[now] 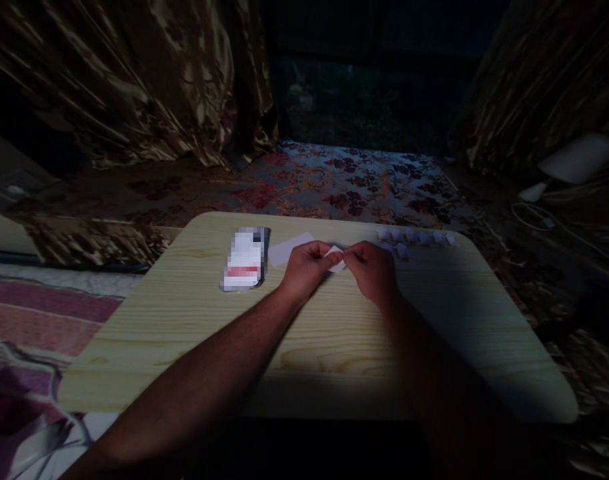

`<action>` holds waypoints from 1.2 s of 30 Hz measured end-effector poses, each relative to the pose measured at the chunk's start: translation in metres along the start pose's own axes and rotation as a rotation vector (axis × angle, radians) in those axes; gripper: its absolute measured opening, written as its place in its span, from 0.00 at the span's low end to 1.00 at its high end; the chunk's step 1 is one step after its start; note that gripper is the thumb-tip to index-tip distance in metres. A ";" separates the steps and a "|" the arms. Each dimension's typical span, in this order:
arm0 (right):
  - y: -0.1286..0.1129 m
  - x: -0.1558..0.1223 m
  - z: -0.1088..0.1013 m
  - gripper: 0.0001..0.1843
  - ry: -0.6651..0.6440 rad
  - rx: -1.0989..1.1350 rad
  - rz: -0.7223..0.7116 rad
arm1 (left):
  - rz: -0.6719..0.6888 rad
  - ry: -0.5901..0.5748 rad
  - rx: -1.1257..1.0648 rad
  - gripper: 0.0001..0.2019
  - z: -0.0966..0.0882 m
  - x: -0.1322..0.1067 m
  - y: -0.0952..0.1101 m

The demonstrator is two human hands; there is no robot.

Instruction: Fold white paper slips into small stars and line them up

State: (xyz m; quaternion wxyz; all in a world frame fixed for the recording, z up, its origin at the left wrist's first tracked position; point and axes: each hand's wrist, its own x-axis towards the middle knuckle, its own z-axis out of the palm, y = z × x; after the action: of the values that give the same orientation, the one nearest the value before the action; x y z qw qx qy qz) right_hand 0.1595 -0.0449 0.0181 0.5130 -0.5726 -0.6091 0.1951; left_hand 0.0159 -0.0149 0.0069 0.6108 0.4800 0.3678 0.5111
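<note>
Over the middle of a light wooden table (334, 347), my left hand (304, 267) and my right hand (371, 270) meet with fingers pinched on a small white piece of paper (335, 257). Both hands hold it just above the tabletop. Just behind my left hand a white paper strip (287, 251) lies flat. To its left sits a dark-edged stack or phone-like object (245, 268) with a blurred white and red face. Several small folded white paper pieces (417, 238) lie in a row at the table's far right.
A red floral cloth (344, 180) covers the surface beyond the table. Shiny brown curtains (134, 87) hang at left and right. A pale object with a cable (574, 163) lies at the far right. Striped pink bedding (39, 313) lies to the left. The room is dim.
</note>
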 end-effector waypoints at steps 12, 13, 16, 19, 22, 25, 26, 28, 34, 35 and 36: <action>0.007 0.004 -0.002 0.08 0.010 0.076 0.033 | 0.014 -0.056 0.107 0.15 -0.001 0.000 0.000; 0.007 0.004 -0.002 0.09 0.010 0.074 0.041 | 0.014 -0.042 0.109 0.15 -0.001 0.000 0.000; 0.005 0.004 -0.002 0.09 0.005 0.071 0.041 | 0.006 -0.017 0.107 0.15 -0.001 0.000 -0.001; 0.004 0.004 -0.003 0.09 -0.012 0.064 0.031 | 0.021 -0.002 0.106 0.14 -0.002 0.000 -0.003; 0.005 0.003 -0.002 0.09 -0.033 0.051 0.034 | 0.054 0.028 0.130 0.13 -0.002 0.000 -0.003; 0.006 0.003 -0.001 0.09 -0.053 0.038 0.020 | 0.079 0.053 0.158 0.13 -0.001 0.000 -0.002; 0.007 0.003 -0.001 0.09 -0.060 0.032 0.017 | 0.082 0.054 0.159 0.13 -0.001 0.000 -0.002; 0.007 0.003 -0.001 0.09 -0.063 0.030 0.019 | 0.075 0.056 0.156 0.12 0.000 0.000 0.000; 0.005 0.006 -0.004 0.09 -0.020 0.085 0.050 | 0.023 -0.011 0.168 0.12 0.000 -0.001 0.000; 0.006 0.006 -0.004 0.09 -0.016 0.086 0.051 | 0.018 -0.023 0.178 0.12 0.000 -0.001 -0.001; 0.006 0.007 -0.005 0.09 -0.012 0.085 0.050 | 0.018 -0.031 0.186 0.13 0.001 -0.002 -0.001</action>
State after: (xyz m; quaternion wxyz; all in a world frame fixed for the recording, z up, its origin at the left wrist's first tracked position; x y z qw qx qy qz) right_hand 0.1677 -0.0390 0.0176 0.5281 -0.5643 -0.5886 0.2370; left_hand 0.0163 -0.0165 0.0060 0.5647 0.5458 0.3998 0.4726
